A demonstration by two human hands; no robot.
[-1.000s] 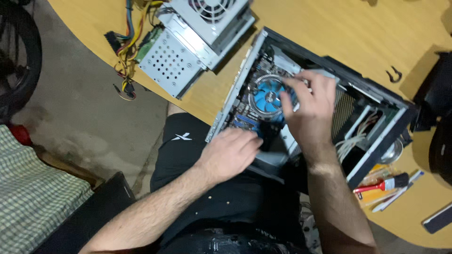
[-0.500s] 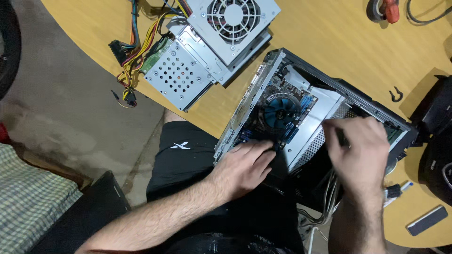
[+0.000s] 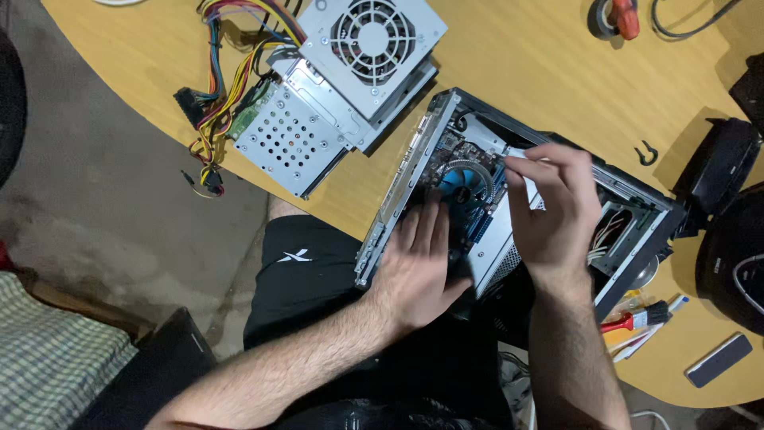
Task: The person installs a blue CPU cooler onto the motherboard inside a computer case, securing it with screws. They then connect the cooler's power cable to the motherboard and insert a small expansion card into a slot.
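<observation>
An open small computer case [image 3: 637, 215] lies on the wooden table's near edge, partly over my lap. Inside it a blue cooler fan [image 3: 465, 187] sits on the board. My left hand [image 3: 418, 267] lies flat, fingers apart, on the case's near-left side just below the fan. My right hand [image 3: 553, 211] hovers over the middle of the case, its fingertips pinched on a thin silver-white piece [image 3: 517, 153] beside the fan. What that piece is cannot be made out.
A grey power supply with a round fan grille [image 3: 372, 40] rests on a perforated metal drive cage [image 3: 288, 139] at the back left, with coloured cables [image 3: 215, 87] trailing off. A red-handled brush [image 3: 637, 320], black hook [image 3: 646, 153], dark flat device [image 3: 718, 360] and black bags [image 3: 728, 231] lie right.
My right hand has come back from the case's right end to the middle beside the fan and pinched a thin pale piece. My left hand shifted up onto the case edge.
</observation>
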